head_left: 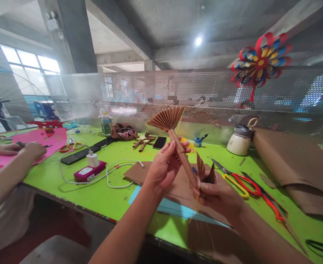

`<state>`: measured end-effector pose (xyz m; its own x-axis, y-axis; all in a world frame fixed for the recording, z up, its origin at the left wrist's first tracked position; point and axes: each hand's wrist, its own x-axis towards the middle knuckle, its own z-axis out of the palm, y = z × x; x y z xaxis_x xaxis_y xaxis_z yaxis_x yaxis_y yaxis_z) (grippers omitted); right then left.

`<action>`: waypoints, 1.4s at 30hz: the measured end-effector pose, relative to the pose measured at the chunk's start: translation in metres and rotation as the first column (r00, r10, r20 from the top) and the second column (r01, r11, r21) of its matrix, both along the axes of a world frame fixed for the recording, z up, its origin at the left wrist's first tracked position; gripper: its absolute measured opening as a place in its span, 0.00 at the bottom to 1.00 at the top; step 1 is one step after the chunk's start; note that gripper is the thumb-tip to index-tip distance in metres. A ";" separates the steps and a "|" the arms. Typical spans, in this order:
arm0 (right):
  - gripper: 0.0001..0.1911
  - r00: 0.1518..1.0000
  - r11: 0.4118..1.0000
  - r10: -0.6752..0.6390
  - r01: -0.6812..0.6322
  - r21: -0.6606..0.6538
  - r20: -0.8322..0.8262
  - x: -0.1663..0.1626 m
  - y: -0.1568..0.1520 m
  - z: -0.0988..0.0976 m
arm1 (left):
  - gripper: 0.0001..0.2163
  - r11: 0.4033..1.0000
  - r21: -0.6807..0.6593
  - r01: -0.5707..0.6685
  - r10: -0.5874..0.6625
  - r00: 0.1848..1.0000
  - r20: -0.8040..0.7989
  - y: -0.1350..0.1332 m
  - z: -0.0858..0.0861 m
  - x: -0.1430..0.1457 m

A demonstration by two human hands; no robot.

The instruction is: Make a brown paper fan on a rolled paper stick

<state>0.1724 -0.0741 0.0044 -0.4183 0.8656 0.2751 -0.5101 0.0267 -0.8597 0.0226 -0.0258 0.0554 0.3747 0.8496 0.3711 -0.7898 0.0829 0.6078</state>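
Note:
A brown paper craft (187,167) is held up over the table, its rolled tube stem slanting from upper left to lower right. At the top of the tube spreads a pleated paper fan (168,119). My left hand (168,163) grips the stem just below that fan, thumb against the tube. Around the lower end my right hand (216,192) is closed, where more folded brown paper (204,171) sticks up between its fingers. Thin yellow threads hang below this hand. Brown cardboard (139,172) and light blue paper (178,209) lie underneath.
Scissors with red handles (252,187) and yellow-handled scissors (237,185) lie on the right, near a large brown paper roll (290,172) and a cream pot (238,141). A purple power strip (90,172) with a white cable sits left. Another person's hands (26,150) work on pink paper (58,137).

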 end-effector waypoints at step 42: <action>0.11 0.996 0.999 -0.026 0.023 -0.046 -0.079 -0.011 -0.004 0.008 | 0.09 0.993 0.106 -0.042 0.056 0.990 -0.131 -0.020 0.010 0.005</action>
